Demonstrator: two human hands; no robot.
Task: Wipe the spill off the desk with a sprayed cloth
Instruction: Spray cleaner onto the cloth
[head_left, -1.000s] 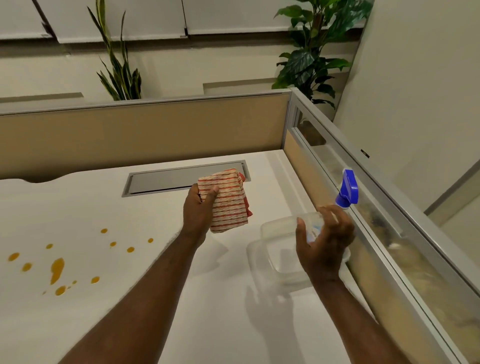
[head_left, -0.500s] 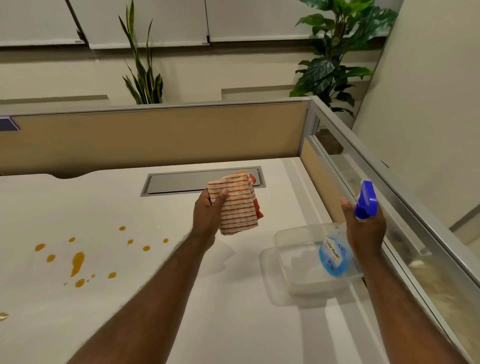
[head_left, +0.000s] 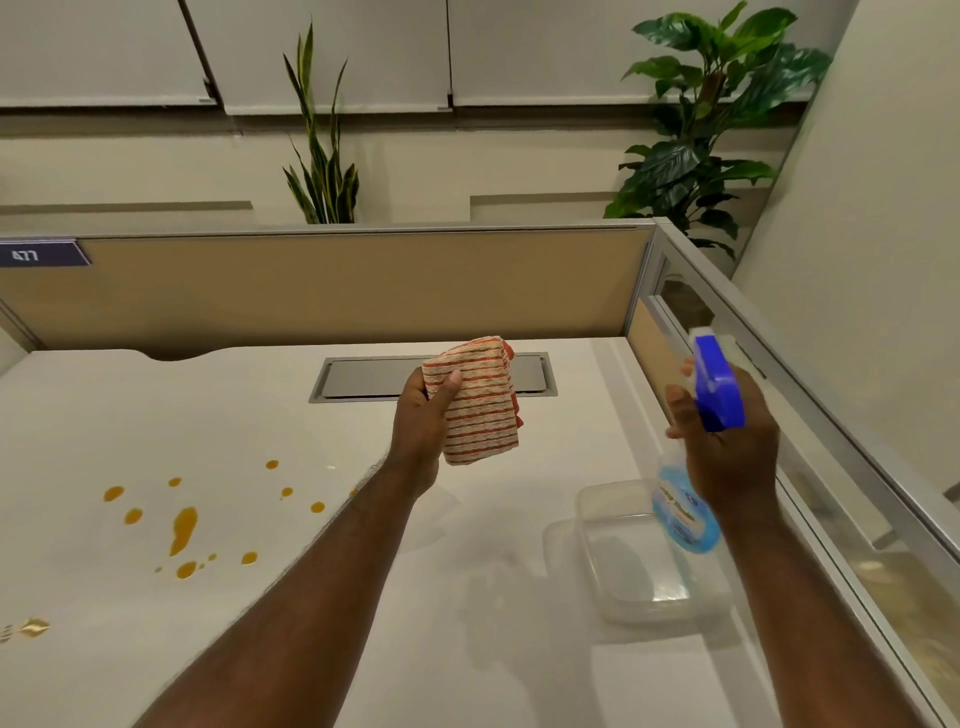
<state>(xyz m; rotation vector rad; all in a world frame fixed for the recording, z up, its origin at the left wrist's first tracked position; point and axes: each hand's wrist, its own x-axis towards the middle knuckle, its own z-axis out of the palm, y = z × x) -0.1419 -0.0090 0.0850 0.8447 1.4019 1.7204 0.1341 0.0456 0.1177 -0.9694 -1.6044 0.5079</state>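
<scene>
My left hand (head_left: 420, 431) holds a folded cloth (head_left: 479, 402) with orange and cream stripes, raised above the middle of the white desk (head_left: 156, 415). My right hand (head_left: 727, 447) grips a spray bottle (head_left: 714, 384) with a blue trigger head and blue liquid, its nozzle turned toward the cloth from the right. Hand and cloth are about a hand's width apart. The spill (head_left: 183, 527) is a scatter of orange drops on the desk, down to the left of my left forearm.
A clear plastic container (head_left: 639, 587) sits on the desk under my right hand. A grey cable hatch (head_left: 374, 376) lies behind the cloth. Tan partition panels (head_left: 311, 291) close the back and right side. A small object (head_left: 28, 629) lies at the left edge.
My right hand has lifted the spray bottle out of the clear container and turned it upright beside the cloth. The cloth hand has stayed almost still; the view has shifted left.
</scene>
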